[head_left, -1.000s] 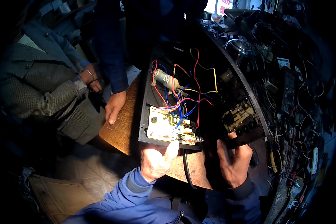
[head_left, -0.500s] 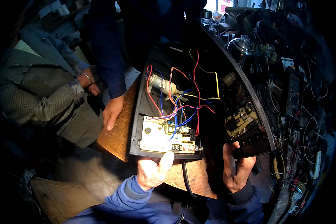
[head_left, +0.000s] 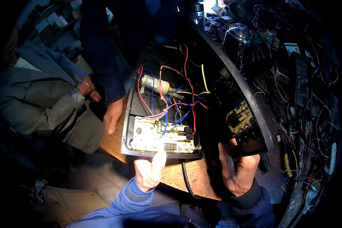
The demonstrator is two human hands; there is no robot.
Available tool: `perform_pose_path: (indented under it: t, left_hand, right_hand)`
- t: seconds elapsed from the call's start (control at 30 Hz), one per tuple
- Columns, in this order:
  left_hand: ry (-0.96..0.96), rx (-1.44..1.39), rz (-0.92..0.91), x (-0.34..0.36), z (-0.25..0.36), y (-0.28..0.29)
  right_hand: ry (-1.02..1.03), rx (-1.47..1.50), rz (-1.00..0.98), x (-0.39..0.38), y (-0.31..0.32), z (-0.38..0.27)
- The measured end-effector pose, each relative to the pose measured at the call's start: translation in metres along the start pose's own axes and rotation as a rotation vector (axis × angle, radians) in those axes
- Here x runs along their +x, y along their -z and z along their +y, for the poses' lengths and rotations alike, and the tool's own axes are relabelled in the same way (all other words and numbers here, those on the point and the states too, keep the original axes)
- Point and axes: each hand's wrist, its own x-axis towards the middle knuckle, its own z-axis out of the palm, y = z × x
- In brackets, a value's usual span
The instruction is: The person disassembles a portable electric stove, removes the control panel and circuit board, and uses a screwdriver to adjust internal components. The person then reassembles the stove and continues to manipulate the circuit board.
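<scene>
My left hand (head_left: 150,171) grips the near edge of an opened black plastic housing (head_left: 126,131), thumb on top by the circuit board (head_left: 150,136). That board is brightly lit and carries a small digit display (head_left: 170,146). Beyond it lies a pale cylindrical part (head_left: 150,83), with red, blue and yellow wires (head_left: 181,116) running over the housing. My right hand (head_left: 239,173) is closed on the near end of a black cover (head_left: 254,102) standing tilted up on the right. A dim board shape shows on the cover's glossy inner side, perhaps a reflection.
A brown wooden table (head_left: 184,178) lies beneath, with a black cable (head_left: 187,182) hanging near me. Another person's hand (head_left: 113,116) rests on its left edge; a second person sits farther left. Tangled wires (head_left: 288,148) and a dark multimeter (head_left: 302,81) crowd the right.
The housing and cover appear a little farther left in the view, as the whole scene shifts slightly. Both my hands keep their holds.
</scene>
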Motion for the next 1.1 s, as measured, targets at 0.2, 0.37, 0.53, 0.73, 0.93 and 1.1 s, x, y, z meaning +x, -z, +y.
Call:
perform_pose_path:
  t: [0.2, 0.37, 0.53, 0.73, 0.93, 1.1]
  left_hand:
    - [-0.116, 0.074, -0.034, 0.005, 0.005, -0.003]
    - [-0.085, 0.079, -0.099, 0.007, 0.008, -0.004]
    - [0.127, 0.085, -0.25, 0.005, 0.004, 0.001]
    - [0.17, -0.029, -0.243, 0.006, 0.003, -0.002]
    - [0.179, 0.187, -0.28, 0.005, -0.001, 0.007]
    - [0.157, 0.089, -0.197, 0.002, 0.0, -0.001]
  right_hand:
    - [-0.037, 0.032, -0.063, -0.003, 0.002, 0.003]
    - [-0.072, 0.046, -0.14, -0.003, 0.004, 0.004]
    - [0.019, -0.004, -0.084, -0.004, 0.002, 0.008]
    - [-0.023, 0.002, -0.137, -0.011, 0.003, 0.014]
    - [-0.062, 0.08, -0.17, -0.01, 0.005, 0.012]
    - [-0.063, 0.015, -0.138, -0.008, 0.011, 0.016]
